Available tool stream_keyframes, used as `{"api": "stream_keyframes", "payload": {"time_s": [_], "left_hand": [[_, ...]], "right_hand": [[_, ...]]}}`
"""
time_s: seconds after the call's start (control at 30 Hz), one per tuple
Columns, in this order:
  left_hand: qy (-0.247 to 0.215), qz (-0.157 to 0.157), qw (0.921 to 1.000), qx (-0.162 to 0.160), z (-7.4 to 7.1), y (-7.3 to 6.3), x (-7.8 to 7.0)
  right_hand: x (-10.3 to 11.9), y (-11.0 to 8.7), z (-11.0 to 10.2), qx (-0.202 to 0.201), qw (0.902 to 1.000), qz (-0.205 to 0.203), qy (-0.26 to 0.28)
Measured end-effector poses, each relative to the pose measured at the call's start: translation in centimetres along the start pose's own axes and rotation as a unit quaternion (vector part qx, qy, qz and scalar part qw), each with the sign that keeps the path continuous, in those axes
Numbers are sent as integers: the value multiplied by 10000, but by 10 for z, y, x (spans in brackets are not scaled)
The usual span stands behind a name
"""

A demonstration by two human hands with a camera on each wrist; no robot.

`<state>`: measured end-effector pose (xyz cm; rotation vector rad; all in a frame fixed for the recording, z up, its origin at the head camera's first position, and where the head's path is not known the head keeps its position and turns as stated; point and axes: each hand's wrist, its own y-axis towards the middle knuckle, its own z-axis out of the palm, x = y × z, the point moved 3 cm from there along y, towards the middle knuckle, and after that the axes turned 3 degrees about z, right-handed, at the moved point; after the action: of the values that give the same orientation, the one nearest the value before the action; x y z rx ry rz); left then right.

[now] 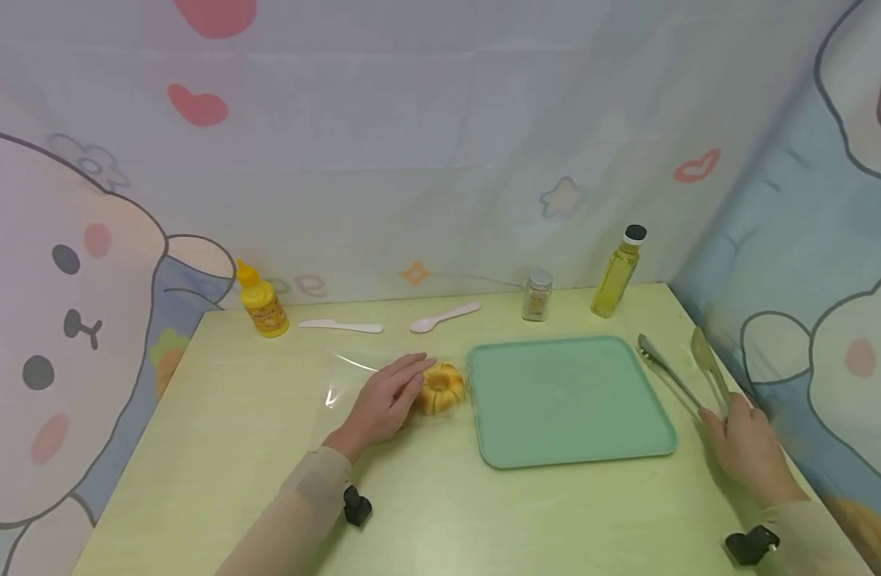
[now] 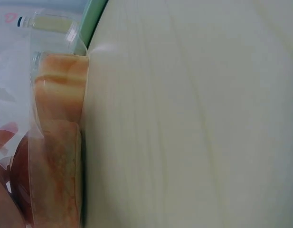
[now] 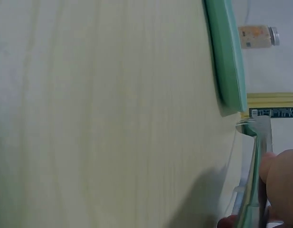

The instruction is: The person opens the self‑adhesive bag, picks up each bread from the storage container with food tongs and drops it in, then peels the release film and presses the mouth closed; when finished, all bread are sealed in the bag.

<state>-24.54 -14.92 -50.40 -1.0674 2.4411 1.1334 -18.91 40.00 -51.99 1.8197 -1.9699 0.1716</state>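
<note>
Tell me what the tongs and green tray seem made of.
Tongs: probably metal, smooth and shiny; bright reflections show in the right wrist view. Green tray: likely plastic with a low sheen, going by its even colour and rounded corners, though that's uncertain.

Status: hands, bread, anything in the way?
Left hand on clear bag. Right hand grips tongs. Bread inside, so bag likely blocks tongs. Green tray between hands.

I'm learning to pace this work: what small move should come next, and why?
Probably the right hand should bring the tongs left across the tray, towards the bread: the tongs' arms stand spread on the tray's right, while the left hand rests at the bread in its clear bag.
</note>
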Motion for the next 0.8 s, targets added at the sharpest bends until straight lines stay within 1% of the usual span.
{"api": "stream_keyframes", "payload": {"time_s": [0.2, 0.37, 0.53, 0.57, 0.67, 0.8], "left_hand": [[-63, -78, 9999, 27, -1, 0, 0], [-74, -155, 9998, 90, 0, -1, 1], [-103, -179, 9997, 105, 0, -2, 2], [-99, -179, 9997, 101, 0, -2, 2], [-40, -157, 9998, 78, -1, -1, 1], [8, -183, 9998, 54, -2, 0, -1]], "right_hand": [[1, 5, -1, 320, 9990, 143, -268], [-2, 7, 0, 604, 9971, 317, -351], [-4, 9, 0, 740, 9957, 381, -394], [-4, 9, -1, 703, 9960, 367, -407], [-1, 10, -5, 374, 9980, 286, -420], [13, 10, -15, -171, 9989, 165, -413]]}}
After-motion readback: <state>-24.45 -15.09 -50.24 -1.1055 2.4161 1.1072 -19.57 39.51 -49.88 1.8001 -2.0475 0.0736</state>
